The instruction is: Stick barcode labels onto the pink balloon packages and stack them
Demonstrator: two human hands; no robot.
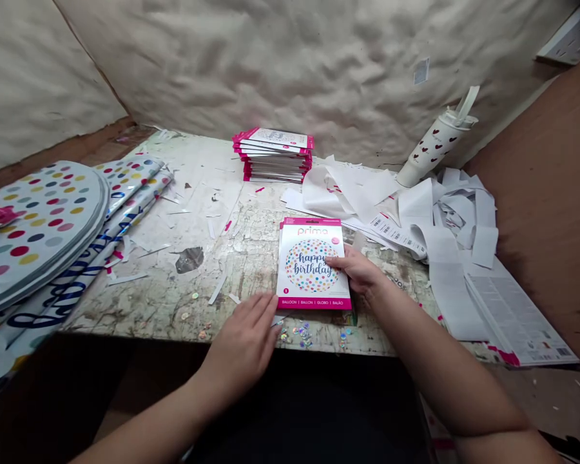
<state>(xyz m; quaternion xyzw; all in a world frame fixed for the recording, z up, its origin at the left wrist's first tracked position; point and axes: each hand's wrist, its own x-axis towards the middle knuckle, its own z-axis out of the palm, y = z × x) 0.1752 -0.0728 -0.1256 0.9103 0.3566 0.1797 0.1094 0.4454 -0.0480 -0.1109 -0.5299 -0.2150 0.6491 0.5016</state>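
A white and pink balloon packet (312, 267), printed "happy birthday" with a ring of coloured dots, lies face up near the table's front edge. My right hand (360, 270) grips its right side, thumb on the front and the other fingers mostly hidden beneath. More pink edge peeks out behind its top left, so another packet may lie under it. My left hand (246, 332) rests at the lower left corner, fingers stretched out together and fingertips touching the edge. Toward the back stands a stack of similar packets (275, 158).
On the left lie dotted round foil balloons (53, 225) and folded printed foil (125, 219). Crumpled white paper strips (439, 232), a tilted white tumbler with hearts (435, 148) and flat printed card sheets (517, 309) occupy the right. Paper scraps and shiny confetti (302, 334) litter the table (251, 225).
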